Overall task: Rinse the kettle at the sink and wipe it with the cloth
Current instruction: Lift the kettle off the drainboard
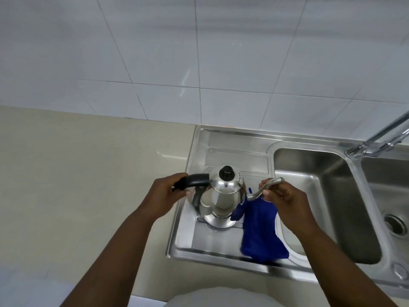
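A shiny steel kettle (pixel 218 201) with a black lid knob stands on the sink's steel drainboard (pixel 238 156). My left hand (pixel 169 196) grips its black handle on the left. My right hand (pixel 281 197) holds the kettle's thin curved spout near its tip. A blue cloth (pixel 260 231) lies on the drainboard just right of the kettle, partly under my right wrist and reaching the basin's edge.
The steel sink basin (pixel 325 196) lies to the right, with a second basin and drain (pixel 396 224) further right. A chrome tap (pixel 382 136) reaches in from the upper right. A beige countertop (pixel 77 173) spreads left; white wall tiles stand behind.
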`<action>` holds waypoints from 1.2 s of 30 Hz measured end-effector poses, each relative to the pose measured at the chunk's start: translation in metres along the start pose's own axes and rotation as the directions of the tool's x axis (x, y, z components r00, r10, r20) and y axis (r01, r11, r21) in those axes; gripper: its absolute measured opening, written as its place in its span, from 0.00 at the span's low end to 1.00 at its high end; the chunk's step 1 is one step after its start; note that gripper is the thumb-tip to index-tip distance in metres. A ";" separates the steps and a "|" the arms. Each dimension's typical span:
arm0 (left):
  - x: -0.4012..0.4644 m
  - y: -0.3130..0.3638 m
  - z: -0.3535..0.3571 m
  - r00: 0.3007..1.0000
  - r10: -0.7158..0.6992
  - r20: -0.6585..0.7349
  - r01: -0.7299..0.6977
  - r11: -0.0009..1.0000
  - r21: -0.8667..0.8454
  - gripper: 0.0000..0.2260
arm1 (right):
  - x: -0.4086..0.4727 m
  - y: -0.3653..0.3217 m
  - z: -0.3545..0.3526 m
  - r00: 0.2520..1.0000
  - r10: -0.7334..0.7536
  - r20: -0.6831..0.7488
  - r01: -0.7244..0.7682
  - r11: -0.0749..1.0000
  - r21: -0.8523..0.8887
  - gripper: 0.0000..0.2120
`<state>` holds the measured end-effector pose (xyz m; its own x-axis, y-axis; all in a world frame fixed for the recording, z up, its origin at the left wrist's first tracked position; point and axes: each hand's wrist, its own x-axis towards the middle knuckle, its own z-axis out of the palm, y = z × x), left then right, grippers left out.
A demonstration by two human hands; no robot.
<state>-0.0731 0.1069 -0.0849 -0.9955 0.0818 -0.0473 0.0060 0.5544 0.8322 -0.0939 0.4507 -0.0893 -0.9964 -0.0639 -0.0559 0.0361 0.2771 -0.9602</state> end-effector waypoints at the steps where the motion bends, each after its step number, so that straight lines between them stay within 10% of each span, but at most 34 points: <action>1: 0.002 0.001 -0.007 1.000 0.002 -0.011 -0.003 1.000 -0.006 0.15 | 0.002 -0.004 0.002 1.000 -0.020 0.012 0.020 1.000 -0.007 0.13; 8: 0.008 -0.004 -0.070 0.989 -0.081 -0.122 0.079 0.997 -0.017 0.18 | 0.029 -0.043 0.040 0.972 -0.188 0.141 0.190 0.982 0.004 0.10; 36: -0.007 -0.106 -0.172 0.918 -0.291 -0.271 0.289 0.956 -0.046 0.15 | 0.047 -0.050 0.208 0.966 -0.123 0.229 0.114 0.992 0.055 0.09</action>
<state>-0.0832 -0.0952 -0.0776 -0.9410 -0.3100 -0.1359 -0.2865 0.5159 0.8073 -0.1267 0.2345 -0.1005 -0.9490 -0.3152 0.0020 -0.0734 0.2149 -0.9739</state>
